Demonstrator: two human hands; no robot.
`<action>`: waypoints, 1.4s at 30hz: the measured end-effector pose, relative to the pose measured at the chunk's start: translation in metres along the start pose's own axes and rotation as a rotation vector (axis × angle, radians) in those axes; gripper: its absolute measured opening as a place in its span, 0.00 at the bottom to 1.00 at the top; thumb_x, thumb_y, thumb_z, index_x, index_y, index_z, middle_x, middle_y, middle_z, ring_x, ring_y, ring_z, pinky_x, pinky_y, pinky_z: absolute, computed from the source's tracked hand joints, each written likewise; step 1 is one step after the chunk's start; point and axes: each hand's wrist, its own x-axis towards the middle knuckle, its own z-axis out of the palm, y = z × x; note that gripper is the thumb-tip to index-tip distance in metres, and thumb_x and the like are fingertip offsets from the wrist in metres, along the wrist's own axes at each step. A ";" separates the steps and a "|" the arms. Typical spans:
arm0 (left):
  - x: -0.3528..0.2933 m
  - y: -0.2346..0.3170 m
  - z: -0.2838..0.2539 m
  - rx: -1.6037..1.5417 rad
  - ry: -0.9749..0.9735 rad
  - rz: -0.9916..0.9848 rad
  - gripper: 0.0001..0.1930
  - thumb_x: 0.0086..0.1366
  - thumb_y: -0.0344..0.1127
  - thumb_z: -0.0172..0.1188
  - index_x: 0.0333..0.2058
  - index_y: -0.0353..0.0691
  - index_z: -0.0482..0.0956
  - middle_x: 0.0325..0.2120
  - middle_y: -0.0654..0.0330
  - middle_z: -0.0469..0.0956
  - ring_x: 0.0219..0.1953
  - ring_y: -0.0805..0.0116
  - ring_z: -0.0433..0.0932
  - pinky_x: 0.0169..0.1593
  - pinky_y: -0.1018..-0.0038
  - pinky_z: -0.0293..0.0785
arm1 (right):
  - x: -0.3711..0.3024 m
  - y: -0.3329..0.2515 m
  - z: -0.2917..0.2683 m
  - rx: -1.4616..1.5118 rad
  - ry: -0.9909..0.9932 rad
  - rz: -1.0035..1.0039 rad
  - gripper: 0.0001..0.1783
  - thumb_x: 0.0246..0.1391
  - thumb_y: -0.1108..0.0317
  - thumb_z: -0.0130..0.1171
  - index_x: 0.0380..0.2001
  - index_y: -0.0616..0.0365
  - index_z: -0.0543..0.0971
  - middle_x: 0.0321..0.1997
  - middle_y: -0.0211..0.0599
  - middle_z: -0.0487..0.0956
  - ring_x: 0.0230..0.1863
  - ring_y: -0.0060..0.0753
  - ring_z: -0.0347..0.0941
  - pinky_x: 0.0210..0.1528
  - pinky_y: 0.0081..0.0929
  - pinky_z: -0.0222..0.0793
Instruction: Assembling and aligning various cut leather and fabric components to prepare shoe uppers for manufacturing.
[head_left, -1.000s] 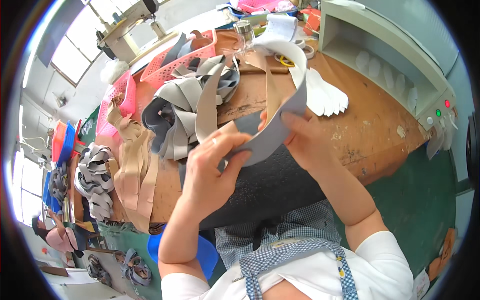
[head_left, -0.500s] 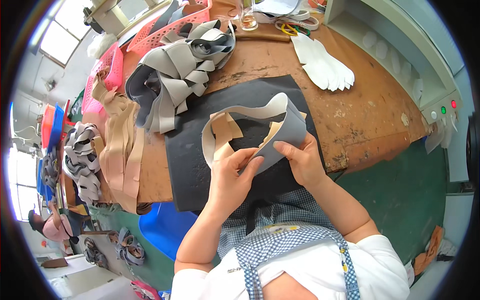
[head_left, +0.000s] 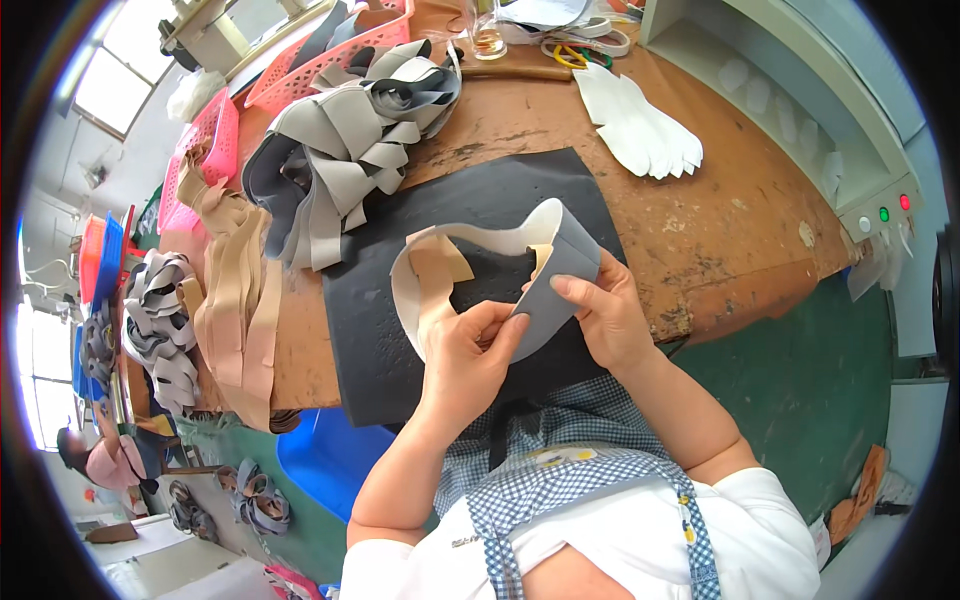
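Observation:
A curved band of grey leather-like material (head_left: pixel 545 318) forms a loop between my hands, with its pale inner side facing in. Tan lining pieces (head_left: pixel 437 268) show on the inside of that band. My left hand (head_left: pixel 468 355) pinches its near edge between thumb and fingers. On the right, my right hand (head_left: pixel 607 312) grips the outer face, thumb on top and fingers behind. The band is held above a black mat (head_left: pixel 365 330) that lies on the brown worktable (head_left: pixel 510 115).
Grey strips (head_left: pixel 335 150) are heaped at the back left, beside tan strips (head_left: pixel 240 310) hanging over the table edge. Pink baskets (head_left: pixel 340 45) stand behind. White foot-shaped pieces (head_left: pixel 640 125), a glass (head_left: pixel 487 35) and a cabinet with coloured buttons (head_left: pixel 884 214) are farther right. A person (head_left: pixel 110 460) sits far left.
Both hands keep their hold on the grey band. My right thumb and the band have shifted slightly, and the whole view has moved a little.

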 end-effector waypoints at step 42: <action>-0.017 0.000 0.009 -0.285 -0.010 -0.176 0.12 0.68 0.32 0.61 0.44 0.28 0.80 0.23 0.71 0.76 0.24 0.88 0.67 0.26 0.87 0.61 | -0.010 0.015 0.019 0.063 -0.011 -0.023 0.10 0.56 0.81 0.59 0.40 0.60 0.75 0.41 0.43 0.82 0.45 0.38 0.81 0.52 0.36 0.78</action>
